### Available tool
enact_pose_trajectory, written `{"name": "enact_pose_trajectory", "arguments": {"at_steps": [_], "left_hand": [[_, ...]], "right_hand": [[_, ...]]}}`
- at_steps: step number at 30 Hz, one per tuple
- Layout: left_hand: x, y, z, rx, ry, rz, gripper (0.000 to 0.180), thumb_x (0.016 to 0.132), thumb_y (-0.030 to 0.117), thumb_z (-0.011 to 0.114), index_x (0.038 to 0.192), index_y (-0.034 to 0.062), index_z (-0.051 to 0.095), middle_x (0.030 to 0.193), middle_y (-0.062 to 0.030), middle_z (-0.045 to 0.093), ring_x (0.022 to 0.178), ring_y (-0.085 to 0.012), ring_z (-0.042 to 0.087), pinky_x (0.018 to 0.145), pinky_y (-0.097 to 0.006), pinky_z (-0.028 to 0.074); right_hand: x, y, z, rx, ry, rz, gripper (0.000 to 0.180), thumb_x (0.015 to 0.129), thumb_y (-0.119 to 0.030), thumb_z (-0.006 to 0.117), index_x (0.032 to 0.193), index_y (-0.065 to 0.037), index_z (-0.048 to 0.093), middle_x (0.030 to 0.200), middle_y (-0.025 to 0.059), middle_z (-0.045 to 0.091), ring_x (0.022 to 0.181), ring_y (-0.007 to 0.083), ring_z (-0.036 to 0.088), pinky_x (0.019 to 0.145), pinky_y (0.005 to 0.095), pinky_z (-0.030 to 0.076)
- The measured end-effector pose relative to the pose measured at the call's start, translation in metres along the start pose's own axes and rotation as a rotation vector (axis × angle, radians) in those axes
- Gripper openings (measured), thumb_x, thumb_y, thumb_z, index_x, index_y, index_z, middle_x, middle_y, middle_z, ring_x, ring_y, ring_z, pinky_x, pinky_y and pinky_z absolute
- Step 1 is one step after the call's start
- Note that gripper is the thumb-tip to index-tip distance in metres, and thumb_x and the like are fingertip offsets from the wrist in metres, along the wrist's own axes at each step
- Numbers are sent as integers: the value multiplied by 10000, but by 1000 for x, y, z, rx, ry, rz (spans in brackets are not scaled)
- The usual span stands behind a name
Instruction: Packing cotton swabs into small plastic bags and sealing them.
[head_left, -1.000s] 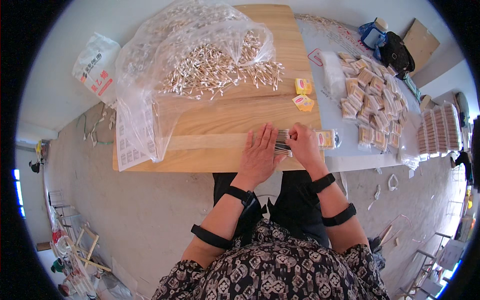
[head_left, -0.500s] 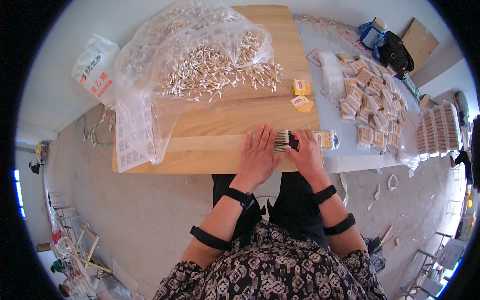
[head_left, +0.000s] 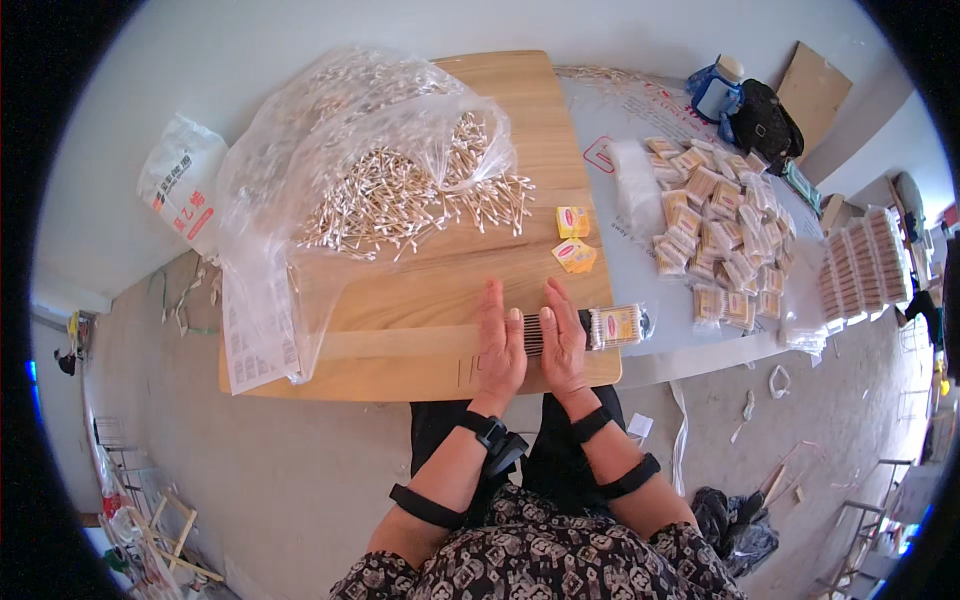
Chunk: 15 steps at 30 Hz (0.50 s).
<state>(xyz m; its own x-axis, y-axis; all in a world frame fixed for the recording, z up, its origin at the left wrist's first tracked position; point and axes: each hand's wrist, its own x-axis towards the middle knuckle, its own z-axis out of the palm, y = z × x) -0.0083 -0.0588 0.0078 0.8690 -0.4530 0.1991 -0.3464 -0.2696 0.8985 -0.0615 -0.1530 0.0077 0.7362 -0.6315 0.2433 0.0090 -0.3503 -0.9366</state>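
Observation:
My left hand (head_left: 501, 342) and my right hand (head_left: 563, 345) stand on edge at the table's near side, palms facing and fingers stretched out. Between the palms lies a small row of cotton swabs (head_left: 533, 335), partly hidden by the hands. Just right of my right hand is a black sleeve-like piece (head_left: 587, 328). A clear packet of cotton swabs with a yellow card (head_left: 616, 326) adjoins it, reaching past the table's right edge. Farther back lie a yellow card stack (head_left: 572, 221) and some spread yellow cards (head_left: 574, 255).
A big clear bag (head_left: 300, 150) spills loose cotton swabs (head_left: 385, 200) over the wooden table (head_left: 400, 305). On the grey surface to the right lies a heap of packed swab bundles (head_left: 715, 215), beside stacked packs (head_left: 865, 265). A dark bag (head_left: 765, 125) sits behind.
My right hand has left the black piece and turned on edge beside the swabs. My left hand, flat before, has turned on edge too. The whole view has shifted slightly.

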Motion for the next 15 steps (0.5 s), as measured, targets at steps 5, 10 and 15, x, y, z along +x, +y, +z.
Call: {"name": "enact_pose_trajectory", "arguments": {"at_steps": [5,10,15], "left_hand": [[3,4,15,-64,-16,10,513,1030,242,374,1464,-20,294,1521,-222,297,1425,-347,262,1163,-392,207],[3,3,15,-91,-41,26,509,1023,228,389,1458,-22,306,1511,-231,309,1421,-349,269,1162,-389,211],[1,-6,-7,485,-282,255,589,969,292,480,1463,15,320,1522,-198,308,1426,-328,270,1175,-438,182]], "right_hand": [[3,2,-2,-8,26,-4,331,981,-130,484,1246,66,522,1354,236,498,1232,381,504,1036,387,398],[5,5,-7,-80,-14,-48,316,957,-92,502,1232,63,524,1309,243,525,1191,406,524,1007,413,428],[6,-4,-42,-395,-261,-201,429,893,-105,572,1295,21,487,1383,202,469,1264,366,472,1030,418,417]]}}
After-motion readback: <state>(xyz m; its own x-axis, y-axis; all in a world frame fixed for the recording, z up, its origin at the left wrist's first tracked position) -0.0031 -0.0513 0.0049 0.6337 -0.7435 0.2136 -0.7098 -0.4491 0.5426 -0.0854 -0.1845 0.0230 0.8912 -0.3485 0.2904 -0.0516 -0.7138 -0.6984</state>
